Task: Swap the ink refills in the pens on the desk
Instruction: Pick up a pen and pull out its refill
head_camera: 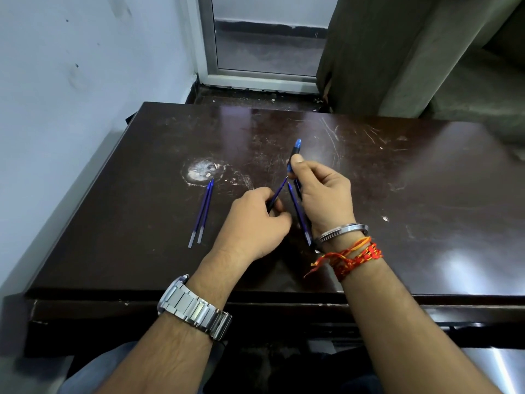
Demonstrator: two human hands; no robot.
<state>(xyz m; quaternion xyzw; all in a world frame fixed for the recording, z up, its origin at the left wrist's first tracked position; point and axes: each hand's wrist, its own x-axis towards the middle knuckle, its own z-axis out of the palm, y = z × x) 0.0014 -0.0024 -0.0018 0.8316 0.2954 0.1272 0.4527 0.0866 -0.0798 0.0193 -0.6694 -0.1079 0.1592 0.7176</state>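
Alu-framed window (264, 46) behind, grey curtain (397, 52) to its R, pale marked wall (71, 66) on L

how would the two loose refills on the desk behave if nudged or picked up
The two refills look thin and round, so they would probably roll on the glossy desk. Being so slim, they likely weigh little and may flex when lifted.

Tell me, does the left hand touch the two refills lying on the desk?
Apart. The head view shows a strip of bare desk between the left hand and the two refills; the hand pinches a third refill.
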